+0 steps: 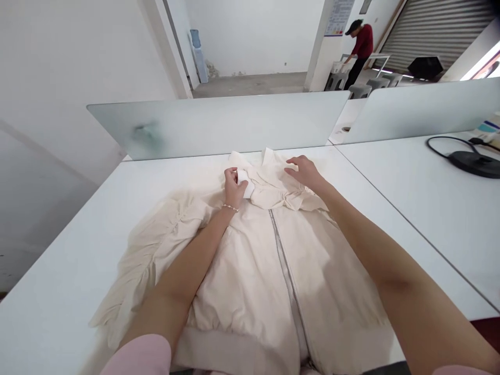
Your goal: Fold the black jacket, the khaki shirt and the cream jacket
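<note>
A cream zip-up jacket [250,265] lies spread on the white table, its hem towards me and its collar [269,161] at the far end. The metal zipper [287,271] runs down the front, and the upper front is bunched and folded. At the left of the collar, my left hand [234,187] is closed around a small white block [246,183], whose exact kind I cannot make out. My right hand [305,171] is at the right of the collar, fingers apart and slightly curled, holding nothing. The gathered left sleeve [156,245] stretches out beside my left forearm.
A frosted divider [234,125] borders the table's far edge, with a second panel [422,112] to its right. On the adjoining table [422,177] sits a black round base with a cable [474,162]. Beyond, a person in red [361,47] bends near grey stools [359,91].
</note>
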The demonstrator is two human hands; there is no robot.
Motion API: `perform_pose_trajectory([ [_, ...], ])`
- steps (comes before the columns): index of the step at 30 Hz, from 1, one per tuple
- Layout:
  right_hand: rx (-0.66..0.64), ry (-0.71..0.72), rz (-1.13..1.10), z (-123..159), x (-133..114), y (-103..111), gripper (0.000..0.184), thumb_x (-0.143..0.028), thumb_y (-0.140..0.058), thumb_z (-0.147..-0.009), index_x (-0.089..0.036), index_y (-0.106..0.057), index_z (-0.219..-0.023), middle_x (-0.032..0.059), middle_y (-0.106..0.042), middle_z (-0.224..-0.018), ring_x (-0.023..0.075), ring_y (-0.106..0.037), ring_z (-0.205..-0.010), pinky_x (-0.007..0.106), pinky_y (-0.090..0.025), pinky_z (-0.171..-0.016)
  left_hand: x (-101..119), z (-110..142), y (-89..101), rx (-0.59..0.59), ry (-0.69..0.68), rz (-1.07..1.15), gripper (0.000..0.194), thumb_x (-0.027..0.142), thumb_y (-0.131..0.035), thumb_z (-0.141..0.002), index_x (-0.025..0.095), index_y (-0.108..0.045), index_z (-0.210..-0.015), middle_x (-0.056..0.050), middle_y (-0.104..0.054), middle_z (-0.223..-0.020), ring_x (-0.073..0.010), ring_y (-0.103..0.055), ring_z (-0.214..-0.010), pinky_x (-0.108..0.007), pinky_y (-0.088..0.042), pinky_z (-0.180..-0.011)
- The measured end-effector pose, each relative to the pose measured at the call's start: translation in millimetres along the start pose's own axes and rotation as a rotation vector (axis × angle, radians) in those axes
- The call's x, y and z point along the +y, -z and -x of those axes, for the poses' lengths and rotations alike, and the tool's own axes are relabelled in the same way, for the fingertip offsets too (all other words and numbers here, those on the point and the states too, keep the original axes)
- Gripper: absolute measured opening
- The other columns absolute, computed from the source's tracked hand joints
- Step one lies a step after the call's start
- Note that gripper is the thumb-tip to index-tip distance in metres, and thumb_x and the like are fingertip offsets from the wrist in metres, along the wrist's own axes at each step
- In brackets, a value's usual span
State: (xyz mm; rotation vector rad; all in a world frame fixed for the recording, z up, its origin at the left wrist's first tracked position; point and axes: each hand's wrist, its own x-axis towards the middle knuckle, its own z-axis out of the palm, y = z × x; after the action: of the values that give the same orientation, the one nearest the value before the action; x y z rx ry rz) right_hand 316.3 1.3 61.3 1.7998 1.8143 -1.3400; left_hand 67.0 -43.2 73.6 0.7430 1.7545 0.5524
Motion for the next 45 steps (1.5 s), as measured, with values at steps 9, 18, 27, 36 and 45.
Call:
perform_pose_trajectory([
  [9, 0.07, -0.057, 0.114, 19.9, 15.7, -71.6, 0.046, -0.035, -0.028, -0.103, -0.016, -0.051, -0.137, 0.0182, -0.042, -0.147, 0.0325, -0.036, -0.135, 0.058, -0.023, -0.111, -9.4, 5.0, 7.7, -0.07, 0.067, -0.369, 0.035, 0.012, -0.051, -0.076, 0.02, -0.04, -0.108, -0.001, -0.052, -0.088, -0.0158, -0.053, -0.077, -0.03, -0.044, -0.078],
  [18, 0.09, -0.06, 0.142, 18.8, 17.2, -71.2, 0.046, -0.035, -0.027, -0.103, -0.017, -0.054, -0.136, 0.0171, -0.046, -0.145, 0.031, -0.04, -0.133, 0.056, -0.026, -0.11, 6.8, 4.3, 9.1, -0.219, 0.069, -0.657, 0.034, 0.014, -0.052, -0.082, 0.017, -0.045, -0.115, -0.003, -0.055, -0.082, -0.0214, -0.059, -0.083, -0.037, -0.046, -0.091],
  [27, 0.098, -0.031, 0.155, 15.7, 15.2, -67.7, 0.049, -0.035, -0.029, -0.101, -0.012, -0.057, -0.134, 0.0196, -0.049, -0.141, 0.0348, -0.044, -0.13, 0.057, -0.031, -0.107, 78.6, -16.1, 125.3, -0.363, 0.065, -0.685, 0.034, 0.018, -0.055, -0.083, 0.016, -0.05, -0.117, -0.003, -0.062, -0.09, -0.0134, -0.062, -0.075, -0.027, -0.047, -0.075],
  [36, 0.17, -0.016, 0.189, 8.5, 23.3, -78.4, 0.048, -0.037, -0.032, -0.1, -0.013, -0.059, -0.13, 0.0176, -0.053, -0.137, 0.035, -0.048, -0.124, 0.053, -0.035, -0.102, 77.0, 100.7, 300.9, -0.093, 0.196, -1.104, 0.037, 0.051, -0.046, -0.084, 0.019, -0.055, -0.1, -0.006, -0.061, -0.092, -0.0194, -0.057, -0.079, -0.03, -0.041, -0.075],
  [45, 0.22, 0.007, 0.16, 10.0, 24.2, -81.7, 0.045, -0.037, -0.031, -0.1, -0.014, -0.062, -0.124, 0.0181, -0.056, -0.132, 0.0344, -0.05, -0.12, 0.052, -0.035, -0.1, 83.0, 175.3, 312.3, -0.135, 0.39, -0.95, 0.042, 0.059, -0.05, -0.079, 0.021, -0.04, -0.065, 0.001, -0.041, -0.06, -0.0151, -0.038, -0.059, -0.027, -0.027, -0.06],
])
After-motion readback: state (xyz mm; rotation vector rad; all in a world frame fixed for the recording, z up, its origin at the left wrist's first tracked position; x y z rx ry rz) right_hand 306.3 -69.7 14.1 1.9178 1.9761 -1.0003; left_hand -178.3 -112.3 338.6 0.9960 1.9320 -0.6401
